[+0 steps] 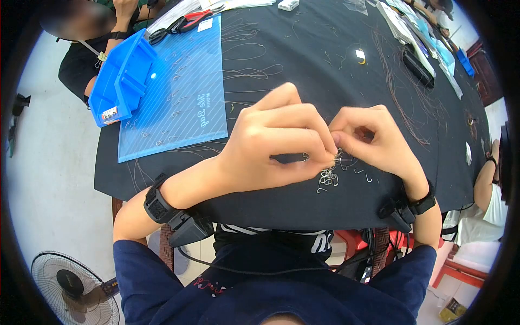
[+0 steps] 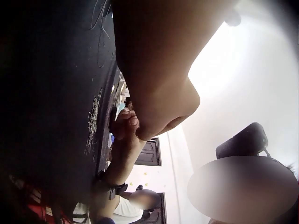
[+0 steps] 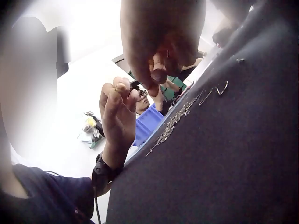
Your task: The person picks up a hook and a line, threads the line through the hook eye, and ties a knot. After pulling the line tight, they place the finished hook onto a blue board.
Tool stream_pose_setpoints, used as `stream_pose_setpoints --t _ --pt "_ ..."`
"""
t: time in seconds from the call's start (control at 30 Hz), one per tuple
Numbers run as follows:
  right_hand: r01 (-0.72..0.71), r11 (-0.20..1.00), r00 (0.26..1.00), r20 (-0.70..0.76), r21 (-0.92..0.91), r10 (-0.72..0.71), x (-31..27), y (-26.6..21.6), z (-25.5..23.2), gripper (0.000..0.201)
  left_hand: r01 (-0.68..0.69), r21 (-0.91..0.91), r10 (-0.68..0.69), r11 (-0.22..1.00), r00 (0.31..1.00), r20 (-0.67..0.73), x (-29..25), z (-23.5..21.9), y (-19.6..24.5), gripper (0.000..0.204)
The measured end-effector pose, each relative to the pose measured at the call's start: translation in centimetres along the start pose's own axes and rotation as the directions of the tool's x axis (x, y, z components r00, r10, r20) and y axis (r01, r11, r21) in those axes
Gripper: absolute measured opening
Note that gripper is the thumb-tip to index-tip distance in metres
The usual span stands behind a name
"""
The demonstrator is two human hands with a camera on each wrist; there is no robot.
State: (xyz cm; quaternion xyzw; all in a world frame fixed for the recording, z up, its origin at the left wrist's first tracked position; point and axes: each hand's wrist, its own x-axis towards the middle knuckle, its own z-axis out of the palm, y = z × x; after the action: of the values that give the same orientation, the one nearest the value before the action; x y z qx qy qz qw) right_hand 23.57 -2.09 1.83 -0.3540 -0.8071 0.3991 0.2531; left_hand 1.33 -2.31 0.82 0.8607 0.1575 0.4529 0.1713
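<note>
My left hand point(image 1: 281, 138) is raised over the near part of the table, its thumb and index finger pinching a small fish hook point(image 3: 116, 88); most of the hook is hidden by the fingertips. Close beside it, my right hand point(image 1: 379, 138) has thumb and index finger pressed together on a thin fishing line, which barely shows. The fingertips of both hands nearly meet. Below them a small heap of loose metal fish hooks point(image 1: 327, 177) lies on the black tablecloth point(image 1: 271, 207), with a few single hooks to its right.
To the left lies a blue file bag point(image 1: 184, 127) with hooks and lines laid across it. A blue plastic bin point(image 1: 122, 76) and red-handled pliers point(image 1: 187, 24) are on its far side. Loose brown lines point(image 1: 395, 92) and a black case point(image 1: 418, 67) lie at right. Other people sit around the table.
</note>
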Motion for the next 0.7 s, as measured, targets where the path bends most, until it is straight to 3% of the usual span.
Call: stream_pose_setpoints --t 0.23,0.33,0.53,0.7 --pt "0.109 0.994 0.985 0.136 0.000 -0.108 0.1 0.2 0.6 0.007 0.080 0.116 -0.069 0.990 0.994 -0.088 0.0 -0.5 -0.4 0.015" --pt "0.066 0.998 0.984 0.166 -0.002 -0.065 0.0 -0.2 0.4 0.006 0.105 0.135 -0.091 0.985 0.990 -0.106 0.0 -0.3 -0.4 0.015" --pt "0.088 0.996 0.983 0.162 0.004 -0.088 -0.3 -1.1 0.3 0.004 0.120 0.196 -0.103 0.973 0.990 -0.095 -0.2 0.0 -0.4 0.014" --pt "0.182 0.983 0.982 0.061 -0.010 -0.181 -0.4 -1.0 -0.3 0.004 0.145 0.193 -0.143 0.971 0.989 -0.020 -0.4 0.4 -0.5 0.015"
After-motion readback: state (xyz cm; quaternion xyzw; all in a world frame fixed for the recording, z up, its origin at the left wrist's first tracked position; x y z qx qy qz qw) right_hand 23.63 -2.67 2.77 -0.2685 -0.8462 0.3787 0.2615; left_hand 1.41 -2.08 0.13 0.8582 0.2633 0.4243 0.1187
